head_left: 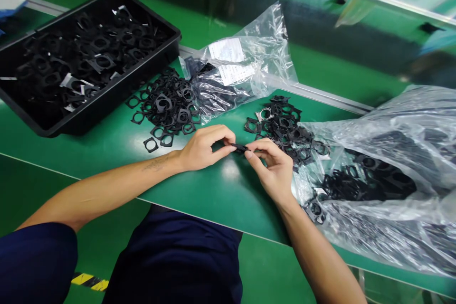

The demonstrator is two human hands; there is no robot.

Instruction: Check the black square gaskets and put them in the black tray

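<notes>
Between my two hands, a small black plastic part is seen nearly edge-on above the green table. My left hand pinches its left end with thumb and forefinger. On the other end, the thumb and fingers of my right hand are closed. Fingertips cover much of the part, so its face is hidden. Beyond my left hand lies a pile of black square frames with round holes. Another pile of black frame parts lies just past my right hand, with one lighter piece in it.
A black bin full of black parts stands at the left. Behind the piles lies a clear bag with labels and black parts. At the right, a large open plastic bag holds more parts. The table's front edge runs near my lap.
</notes>
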